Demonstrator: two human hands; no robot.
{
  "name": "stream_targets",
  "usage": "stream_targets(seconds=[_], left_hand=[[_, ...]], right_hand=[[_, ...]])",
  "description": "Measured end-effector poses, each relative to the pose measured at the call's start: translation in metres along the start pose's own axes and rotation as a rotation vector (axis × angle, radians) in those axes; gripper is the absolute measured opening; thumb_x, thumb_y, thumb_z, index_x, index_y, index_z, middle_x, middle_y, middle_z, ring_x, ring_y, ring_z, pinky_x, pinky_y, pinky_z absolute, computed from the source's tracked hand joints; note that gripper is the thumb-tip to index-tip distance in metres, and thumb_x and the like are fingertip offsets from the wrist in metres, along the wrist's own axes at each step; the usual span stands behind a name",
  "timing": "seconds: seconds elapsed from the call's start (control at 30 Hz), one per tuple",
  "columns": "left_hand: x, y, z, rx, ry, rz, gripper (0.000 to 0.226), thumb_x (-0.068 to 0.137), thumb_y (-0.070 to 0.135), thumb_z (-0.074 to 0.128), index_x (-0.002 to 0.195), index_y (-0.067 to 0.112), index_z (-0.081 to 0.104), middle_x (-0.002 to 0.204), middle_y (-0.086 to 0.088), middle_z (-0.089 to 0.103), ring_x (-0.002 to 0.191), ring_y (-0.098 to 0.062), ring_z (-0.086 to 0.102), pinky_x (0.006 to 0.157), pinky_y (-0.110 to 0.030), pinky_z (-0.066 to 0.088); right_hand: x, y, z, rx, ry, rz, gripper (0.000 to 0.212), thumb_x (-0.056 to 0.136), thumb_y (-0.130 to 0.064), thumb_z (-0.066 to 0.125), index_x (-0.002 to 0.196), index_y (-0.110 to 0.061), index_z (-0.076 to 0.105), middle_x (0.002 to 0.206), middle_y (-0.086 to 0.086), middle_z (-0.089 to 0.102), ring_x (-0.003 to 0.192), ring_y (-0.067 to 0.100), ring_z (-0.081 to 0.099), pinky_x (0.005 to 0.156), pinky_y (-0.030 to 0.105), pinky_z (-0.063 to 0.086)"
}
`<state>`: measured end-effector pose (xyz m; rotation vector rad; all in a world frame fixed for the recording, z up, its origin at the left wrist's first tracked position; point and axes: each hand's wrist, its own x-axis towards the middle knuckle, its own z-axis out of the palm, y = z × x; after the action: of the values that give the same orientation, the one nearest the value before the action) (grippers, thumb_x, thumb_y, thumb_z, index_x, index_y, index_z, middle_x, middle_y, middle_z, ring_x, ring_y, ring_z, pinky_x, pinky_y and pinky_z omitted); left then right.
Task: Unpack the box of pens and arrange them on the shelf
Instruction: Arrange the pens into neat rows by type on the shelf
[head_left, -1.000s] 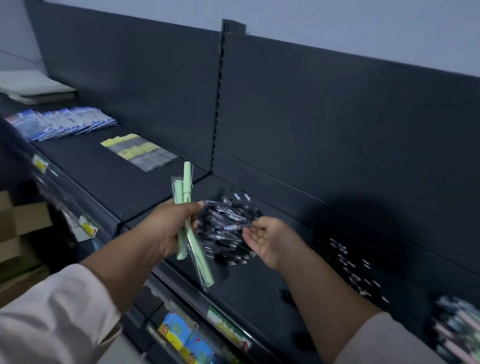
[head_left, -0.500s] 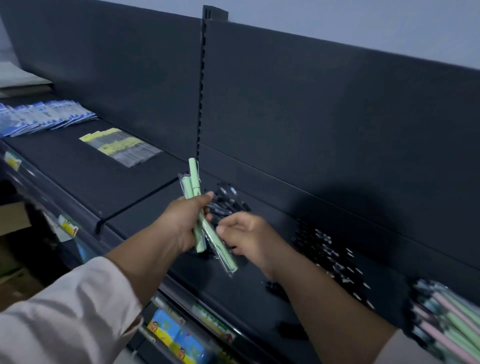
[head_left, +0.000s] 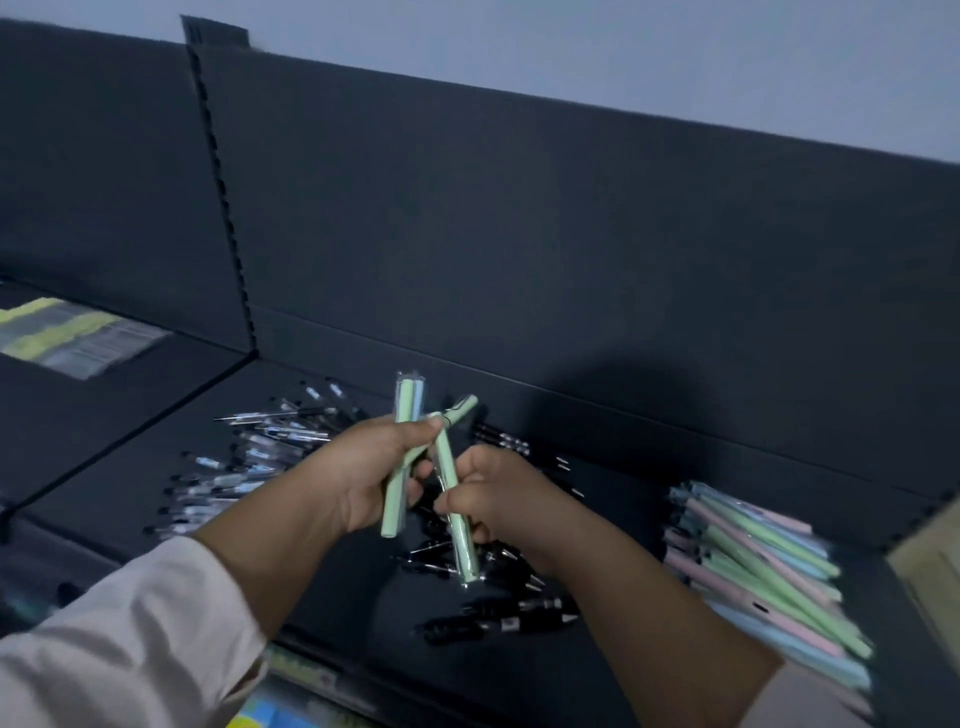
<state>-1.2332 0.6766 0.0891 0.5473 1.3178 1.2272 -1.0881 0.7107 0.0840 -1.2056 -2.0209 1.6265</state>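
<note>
Pale left sleeve (head_left: 119, 639) enters at 7 o'clock, bare right forearm at 5 o'clock. At the front edge, 6 o'clock, a price-label strip (head_left: 306, 675), blurred. Both hands meet mid-view above the shelf (head_left: 613, 499). Left hand (head_left: 363, 467): fingers curled round a green pen pack (head_left: 402, 415) in clear wrap, held near upright, top end at 12 o'clock of the fist, bottom end sticking out below the palm. Right hand (head_left: 498, 493): thumb and fingers pinch a single green pen (head_left: 460, 540), also wrapped, tilted slightly, lower end toward 6 o'clock; its upper end sits by the left fingertips, too blurred to tell whether they touch. The two held items cross just beside each other, clear of the shelf. Under the hands, loose black pens (head_left: 498, 618) lie scattered on the shelf, running out to 5 o'clock. At 9 o'clock of the hands, a scatter of clear-barrelled pens (head_left: 249, 467). At 3 o'clock, a stack of pastel pens (head_left: 758, 561), pink, green and blue, laid side by side; beyond it at the right edge, a cardboard box (head_left: 930, 571), only a corner in view. Far left, on the neighbouring shelf bay at 9 o'clock, yellow-and-grey packets (head_left: 72, 338). Behind everything, the dark back panel (head_left: 519, 234) with a slotted upright (head_left: 218, 182) at 11 o'clock.
</note>
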Motion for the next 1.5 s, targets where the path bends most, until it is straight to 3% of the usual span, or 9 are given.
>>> stream_targets(seconds=[0.23, 0.4, 0.57, 0.67, 0.8, 0.97, 1.1, 1.33, 1.5], left_hand=[[0.005, -0.005, 0.039, 0.027, -0.049, -0.007, 0.004, 0.093, 0.016, 0.058, 0.094, 0.013, 0.060, 0.075, -0.002, 0.067, 0.060, -0.011, 0.055, 0.039, -0.019, 0.039], [0.008, -0.005, 0.062, 0.048, -0.070, -0.022, 0.013, 0.089, 0.010, 0.061, 0.100, 0.017, 0.062, 0.093, -0.002, 0.074, 0.076, -0.012, 0.060, 0.057, -0.028, 0.038], [0.005, -0.006, 0.090, 0.075, -0.110, -0.020, 0.017, 0.088, 0.013, 0.063, 0.104, 0.013, 0.063, 0.081, 0.002, 0.073, 0.067, -0.009, 0.054, 0.058, -0.027, 0.037], [0.005, -0.012, 0.108, 0.056, -0.111, -0.041, 0.013, 0.087, 0.015, 0.066, 0.099, 0.011, 0.062, 0.074, -0.001, 0.063, 0.060, -0.012, 0.047, 0.052, -0.025, 0.037], [0.004, -0.019, 0.134, 0.002, -0.107, -0.045, 0.005, 0.088, 0.012, 0.064, 0.091, 0.013, 0.062, 0.076, -0.001, 0.057, 0.059, -0.013, 0.048, 0.050, -0.025, 0.039], [-0.005, -0.030, 0.169, 0.059, -0.204, 0.008, 0.017, 0.087, -0.001, 0.059, 0.098, 0.011, 0.061, 0.074, -0.006, 0.058, 0.057, -0.013, 0.052, 0.038, -0.018, 0.036], [-0.008, -0.038, 0.186, 0.237, -0.177, 0.090, 0.016, 0.088, 0.002, 0.060, 0.096, 0.017, 0.060, 0.070, -0.003, 0.058, 0.054, -0.012, 0.049, 0.044, -0.021, 0.033], [-0.006, -0.042, 0.191, 0.267, -0.179, 0.000, 0.015, 0.091, 0.006, 0.048, 0.092, 0.010, 0.062, 0.071, -0.005, 0.055, 0.057, -0.013, 0.048, 0.045, -0.022, 0.035], [-0.004, -0.039, 0.187, 0.226, -0.192, -0.007, 0.017, 0.096, 0.009, 0.047, 0.103, 0.007, 0.062, 0.072, -0.007, 0.056, 0.065, -0.017, 0.055, 0.058, -0.028, 0.045]], right_hand=[[-0.021, 0.017, -0.042, 0.164, 0.142, 0.047, 0.014, 0.081, -0.003, 0.060, 0.091, -0.012, 0.055, 0.080, 0.010, 0.059, 0.076, 0.026, 0.058, 0.059, 0.031, 0.045], [-0.037, 0.019, -0.073, 0.377, 0.341, -0.017, 0.007, 0.092, -0.022, 0.062, 0.096, -0.016, 0.063, 0.094, 0.001, 0.068, 0.087, 0.014, 0.064, 0.072, 0.026, 0.050], [-0.052, 0.023, -0.093, 0.470, 0.595, -0.083, 0.012, 0.091, -0.016, 0.062, 0.079, -0.017, 0.060, 0.068, -0.001, 0.053, 0.056, 0.008, 0.047, 0.052, 0.022, 0.042], [-0.061, 0.027, -0.099, 0.675, 0.652, -0.074, 0.007, 0.090, -0.006, 0.056, 0.085, -0.011, 0.059, 0.066, 0.003, 0.055, 0.055, 0.012, 0.055, 0.052, 0.024, 0.050], [-0.074, 0.035, -0.107, 0.896, 0.701, -0.048, 0.010, 0.092, -0.012, 0.051, 0.094, -0.004, 0.057, 0.066, 0.009, 0.056, 0.055, 0.020, 0.061, 0.053, 0.028, 0.054], [-0.092, 0.042, -0.107, 0.836, 0.661, -0.094, 0.012, 0.092, -0.008, 0.048, 0.096, -0.005, 0.058, 0.067, 0.010, 0.066, 0.059, 0.021, 0.064, 0.056, 0.027, 0.055], [-0.101, 0.054, -0.109, 0.709, 0.668, -0.111, 0.012, 0.090, -0.005, 0.048, 0.084, -0.012, 0.056, 0.082, 0.017, 0.066, 0.071, 0.025, 0.065, 0.062, 0.030, 0.055], [-0.107, 0.070, -0.125, 0.796, 0.696, 0.000, 0.023, 0.096, -0.021, 0.046, 0.099, -0.004, 0.061, 0.072, 0.010, 0.066, 0.063, 0.019, 0.064, 0.063, 0.030, 0.055], [-0.116, 0.083, -0.152, 0.765, 0.844, -0.002, 0.007, 0.094, -0.005, 0.049, 0.088, -0.005, 0.051, 0.075, 0.013, 0.057, 0.064, 0.019, 0.060, 0.062, 0.030, 0.055]])
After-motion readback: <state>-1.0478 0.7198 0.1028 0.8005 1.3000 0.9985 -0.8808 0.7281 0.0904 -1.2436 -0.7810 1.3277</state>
